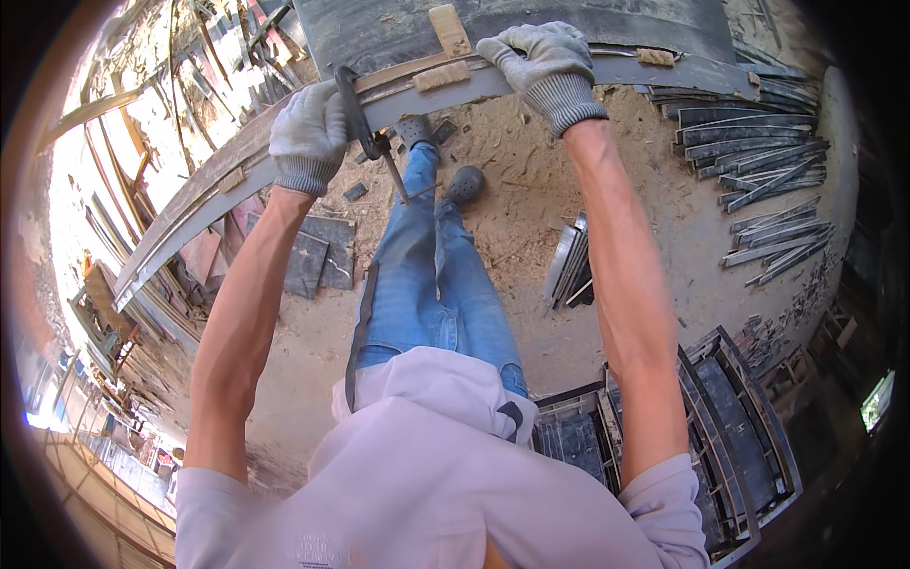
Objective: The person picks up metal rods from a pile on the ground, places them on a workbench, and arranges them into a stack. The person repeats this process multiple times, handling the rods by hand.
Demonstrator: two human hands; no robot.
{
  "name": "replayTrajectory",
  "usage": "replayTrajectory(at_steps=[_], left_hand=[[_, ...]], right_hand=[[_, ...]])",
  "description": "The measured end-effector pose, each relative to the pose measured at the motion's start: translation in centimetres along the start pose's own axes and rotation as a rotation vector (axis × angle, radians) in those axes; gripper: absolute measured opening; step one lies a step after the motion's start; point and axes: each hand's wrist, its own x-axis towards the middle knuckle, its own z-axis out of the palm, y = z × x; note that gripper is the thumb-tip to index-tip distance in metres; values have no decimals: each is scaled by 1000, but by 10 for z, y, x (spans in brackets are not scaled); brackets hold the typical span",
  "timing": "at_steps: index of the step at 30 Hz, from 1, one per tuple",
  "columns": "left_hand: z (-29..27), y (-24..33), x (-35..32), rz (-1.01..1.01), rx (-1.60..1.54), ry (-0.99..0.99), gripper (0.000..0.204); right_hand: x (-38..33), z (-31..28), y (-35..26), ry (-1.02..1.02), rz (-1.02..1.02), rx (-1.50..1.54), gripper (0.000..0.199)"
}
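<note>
Evidently, a long grey bar [408, 106] is being steadied along the edge of the dark counter [379, 28], apparently for clamping. Beside the left gloved hand [311, 133], a dark screw clamp [354, 109] is being hung over the bar; whether clamp or bar is being pinched by that grip cannot be told. Farther along, the right gloved hand [542, 68] is being curled over the bar, its exact pinch being hidden. Seemingly, for the next move, steady alignment is being called for, along with a free hand for turning the clamp's threaded screw [393, 175].
</note>
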Motion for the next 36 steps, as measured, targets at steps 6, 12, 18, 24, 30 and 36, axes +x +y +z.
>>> replayTrajectory(at_steps=[6,12,18,24,30,36], left_hand=[[-1,-1,-2,-32,-1,-28,27],[-3,3,-2,-34,-40,-14,27],[-4,6,-1,-65,-47,-25,27],[-3,5,-2,-78,-46,-28,27],[-2,3,2,-56,-22,-8,24],[-5,7,2,-79,-48,13,16]], right_hand=[[4,1,-11,-52,153,81,41],[4,2,-9,-36,123,55,40],[3,4,-9,-26,121,54,41],[2,2,-12,-34,159,87,39],[1,1,-7,4,99,37,40],[-82,-5,-90,431,82,388,68]])
